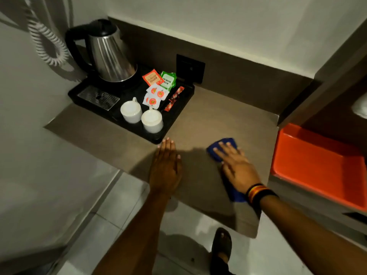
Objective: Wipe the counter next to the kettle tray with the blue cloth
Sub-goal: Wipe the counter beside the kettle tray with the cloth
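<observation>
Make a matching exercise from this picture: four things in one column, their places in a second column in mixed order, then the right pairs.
Things
1. kettle
2. blue cloth
3. left hand
4. two white cups

Places
A. flat on the bare counter, just off the kettle tray's near corner
B. at the front of the black kettle tray, side by side
C. at the back of the tray, near the wall
D. pressed on the counter under the right hand

Pairs: 1-C, 2-D, 3-A, 4-B
</observation>
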`<state>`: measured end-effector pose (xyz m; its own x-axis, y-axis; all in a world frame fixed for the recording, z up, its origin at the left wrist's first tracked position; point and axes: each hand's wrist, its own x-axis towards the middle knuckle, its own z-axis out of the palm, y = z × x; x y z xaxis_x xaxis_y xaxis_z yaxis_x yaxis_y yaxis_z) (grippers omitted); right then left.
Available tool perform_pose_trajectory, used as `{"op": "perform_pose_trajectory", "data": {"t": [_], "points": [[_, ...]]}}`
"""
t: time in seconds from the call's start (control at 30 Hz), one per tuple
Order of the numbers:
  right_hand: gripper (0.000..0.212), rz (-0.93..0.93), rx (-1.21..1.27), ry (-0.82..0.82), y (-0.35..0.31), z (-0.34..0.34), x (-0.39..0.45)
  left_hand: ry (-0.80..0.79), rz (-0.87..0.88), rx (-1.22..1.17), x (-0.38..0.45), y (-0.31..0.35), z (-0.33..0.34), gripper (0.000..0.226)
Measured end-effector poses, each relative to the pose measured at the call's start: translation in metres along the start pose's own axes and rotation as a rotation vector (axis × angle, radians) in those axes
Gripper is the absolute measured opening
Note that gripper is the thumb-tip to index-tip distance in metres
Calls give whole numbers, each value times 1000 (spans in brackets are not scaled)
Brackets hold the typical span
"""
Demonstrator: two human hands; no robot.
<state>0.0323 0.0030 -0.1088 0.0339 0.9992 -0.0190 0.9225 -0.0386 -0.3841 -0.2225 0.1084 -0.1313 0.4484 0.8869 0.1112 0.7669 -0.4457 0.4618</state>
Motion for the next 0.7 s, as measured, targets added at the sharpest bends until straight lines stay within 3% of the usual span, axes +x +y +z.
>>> {"op": "perform_pose_trajectory", "data": {"t": [0.1,0.2,0.3,0.4,0.53,0.63,0.7], "points": [[57,174,-39,57,29,-7,5,80,25,34,-26,-14,-3,56],[59,278,-47,115,10,3,46,117,31,12,-36,-18,-3,56],[59,151,-41,119,-44,25,64,93,53,40,-34,-21,1,57],[57,-70,-44,55,-98,50,32,14,5,28,-33,-19,-6,61],[52,-224,6,-13,-83,48,-44,-102,-3,77,-27,-15,-23,60],[56,-84,60,23,-54,26,-94,-311,-89,92,-18,-1,-49,60],[61,37,48,51,-40,14,-111,-341,-57,126,-22,16,-56,61]]}}
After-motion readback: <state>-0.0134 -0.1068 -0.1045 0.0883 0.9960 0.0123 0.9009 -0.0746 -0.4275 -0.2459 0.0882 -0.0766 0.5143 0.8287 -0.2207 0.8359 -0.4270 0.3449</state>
